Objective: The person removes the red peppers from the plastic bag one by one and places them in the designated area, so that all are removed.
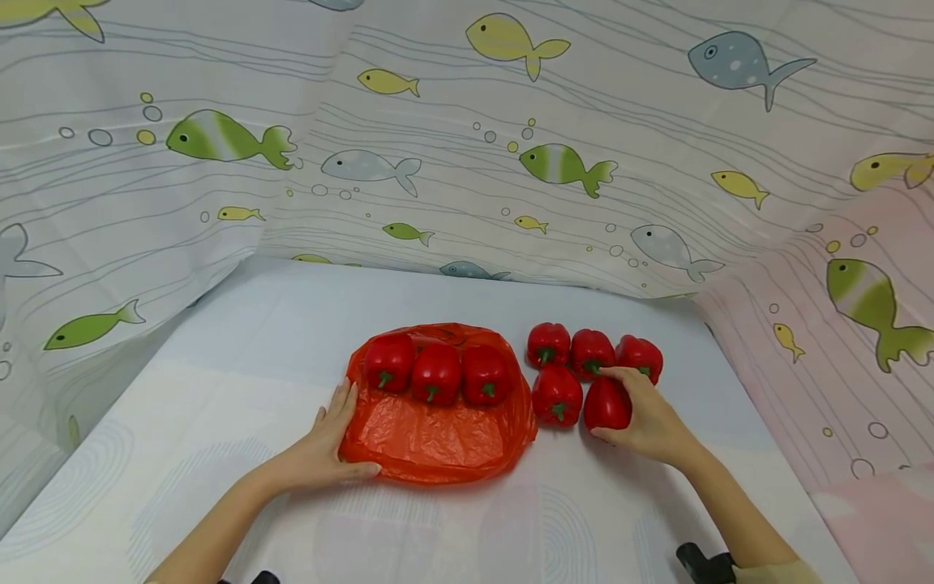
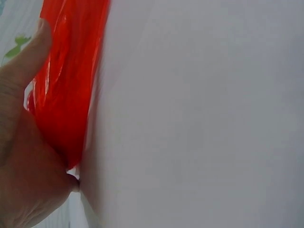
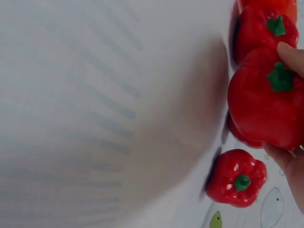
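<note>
An orange-red plastic bag (image 1: 430, 446) lies spread wide, its rim forming a rounded outline. Three red bell peppers with green stems sit in a row along its far side, the middle one (image 1: 436, 375) among them. My left hand (image 1: 324, 450) rests against the bag's near left edge, fingers and thumb spread out straight; in the left wrist view the thumb (image 2: 33, 54) lies along the bag's side (image 2: 71, 95). To the right of the bag, my right hand (image 1: 653, 422) grips a red bell pepper (image 1: 607, 405) between thumb and fingers. Its green stem (image 3: 280, 78) shows in the right wrist view.
Close by the held one are more red bell peppers: one (image 1: 558, 397) beside the bag, and a back row with a left (image 1: 548, 342), middle (image 1: 592, 350) and right pepper (image 1: 636, 353). A fish-patterned cloth (image 1: 438, 122) hangs behind the white-covered table (image 1: 219, 389).
</note>
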Demonstrator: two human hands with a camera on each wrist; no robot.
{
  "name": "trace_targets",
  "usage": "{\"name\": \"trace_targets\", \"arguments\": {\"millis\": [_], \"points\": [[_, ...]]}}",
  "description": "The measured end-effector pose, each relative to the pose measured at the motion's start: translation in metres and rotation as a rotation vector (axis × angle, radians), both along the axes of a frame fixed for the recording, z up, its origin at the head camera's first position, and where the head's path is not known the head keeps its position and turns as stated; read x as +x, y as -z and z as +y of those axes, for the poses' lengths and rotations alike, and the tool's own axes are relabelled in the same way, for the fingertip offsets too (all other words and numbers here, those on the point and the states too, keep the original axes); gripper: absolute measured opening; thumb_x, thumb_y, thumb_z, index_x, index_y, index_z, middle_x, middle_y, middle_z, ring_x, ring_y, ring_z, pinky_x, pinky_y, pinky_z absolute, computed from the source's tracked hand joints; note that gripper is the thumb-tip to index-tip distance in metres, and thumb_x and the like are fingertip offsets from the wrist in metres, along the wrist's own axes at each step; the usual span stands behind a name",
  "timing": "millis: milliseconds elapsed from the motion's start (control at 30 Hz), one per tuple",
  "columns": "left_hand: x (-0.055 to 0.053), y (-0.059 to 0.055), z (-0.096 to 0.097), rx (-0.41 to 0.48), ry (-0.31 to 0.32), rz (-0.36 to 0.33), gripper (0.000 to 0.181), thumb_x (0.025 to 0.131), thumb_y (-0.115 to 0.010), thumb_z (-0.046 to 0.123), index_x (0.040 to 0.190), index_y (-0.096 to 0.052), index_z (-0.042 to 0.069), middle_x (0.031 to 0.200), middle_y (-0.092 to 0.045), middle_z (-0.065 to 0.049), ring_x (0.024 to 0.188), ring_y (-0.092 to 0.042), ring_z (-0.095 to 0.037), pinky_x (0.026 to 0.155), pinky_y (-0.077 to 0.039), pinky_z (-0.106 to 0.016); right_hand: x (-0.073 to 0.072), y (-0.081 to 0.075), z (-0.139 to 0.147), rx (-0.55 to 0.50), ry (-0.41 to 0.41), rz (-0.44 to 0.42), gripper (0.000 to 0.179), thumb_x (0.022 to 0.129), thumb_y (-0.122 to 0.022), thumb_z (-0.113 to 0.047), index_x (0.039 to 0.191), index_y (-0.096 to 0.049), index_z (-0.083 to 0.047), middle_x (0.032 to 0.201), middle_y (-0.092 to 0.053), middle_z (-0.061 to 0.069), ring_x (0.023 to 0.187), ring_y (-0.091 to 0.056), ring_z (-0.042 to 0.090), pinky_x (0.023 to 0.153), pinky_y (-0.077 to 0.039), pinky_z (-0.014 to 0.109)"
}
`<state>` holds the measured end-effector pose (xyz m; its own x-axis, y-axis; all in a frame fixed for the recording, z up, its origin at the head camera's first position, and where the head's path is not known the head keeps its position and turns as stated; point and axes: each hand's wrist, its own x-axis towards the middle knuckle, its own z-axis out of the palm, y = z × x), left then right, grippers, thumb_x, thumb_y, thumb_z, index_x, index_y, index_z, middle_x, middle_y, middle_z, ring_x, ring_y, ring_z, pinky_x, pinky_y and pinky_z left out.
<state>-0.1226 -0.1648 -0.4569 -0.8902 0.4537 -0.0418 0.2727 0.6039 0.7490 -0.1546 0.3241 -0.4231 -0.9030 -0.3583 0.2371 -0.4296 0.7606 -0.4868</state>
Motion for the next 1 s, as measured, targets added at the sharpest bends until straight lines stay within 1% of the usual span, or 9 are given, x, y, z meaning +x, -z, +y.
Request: {"name": "trace_targets", "arguments": {"millis": [200,433,633,867,1000], "points": [[0.0002,-0.0019,-0.0002,0.002,0.001,-0.001,0.122,0.075,-0.079,0.043,0.148,0.002,-0.012,0.155,0.012,-0.030,0.142,0.011,-0.045,0.109,0.007,-0.065,-0.0027,0.0029,-0.0017,0.015,0.006,-0.032,0.087,0.061,-0.091,-0.019,0.133,-0.044,-0.004,0.129,-0.049,0.013,0.119,-0.044,0.035,0.075,-0.055,0.055],[-0.0012,-0.0012,-0.0008,0.005,0.005,0.007,0.122,0.074,-0.079,0.042,0.148,0.002,-0.012,0.154,0.012,-0.031,0.141,0.011,-0.046,0.108,0.007,-0.066,-0.0042,0.0070,-0.0041,0.051,0.030,-0.060,0.087,0.063,-0.091,-0.021,0.134,-0.044,-0.006,0.131,-0.049,0.015,0.120,-0.043,0.035,0.076,-0.054,0.056],[-0.0019,-0.0012,-0.0009,0.001,0.004,0.003,0.122,0.075,-0.079,0.042,0.148,0.002,-0.012,0.154,0.013,-0.031,0.142,0.011,-0.046,0.108,0.007,-0.066,-0.0038,0.0065,-0.0053,0.055,0.029,-0.056,0.084,0.065,-0.089,-0.019,0.134,-0.046,-0.005,0.131,-0.049,0.015,0.122,-0.042,0.036,0.079,-0.053,0.058],[-0.0020,-0.0021,-0.0010,0.004,0.006,0.011,0.122,0.074,-0.079,0.041,0.148,0.002,-0.012,0.154,0.012,-0.031,0.142,0.011,-0.046,0.108,0.007,-0.066,-0.0042,0.0089,-0.0050,0.093,0.013,-0.047,0.074,0.068,-0.087,-0.022,0.131,-0.054,-0.004,0.136,-0.049,0.016,0.125,-0.040,0.036,0.082,-0.050,0.061],[-0.0022,-0.0017,-0.0014,0.004,0.005,0.008,0.122,0.074,-0.079,0.042,0.148,0.002,-0.011,0.154,0.013,-0.031,0.142,0.012,-0.046,0.108,0.007,-0.066,-0.0041,0.0097,-0.0050,0.098,0.013,-0.046,0.077,0.068,-0.087,-0.024,0.134,-0.052,-0.003,0.136,-0.049,0.016,0.126,-0.039,0.037,0.083,-0.049,0.062]]}}
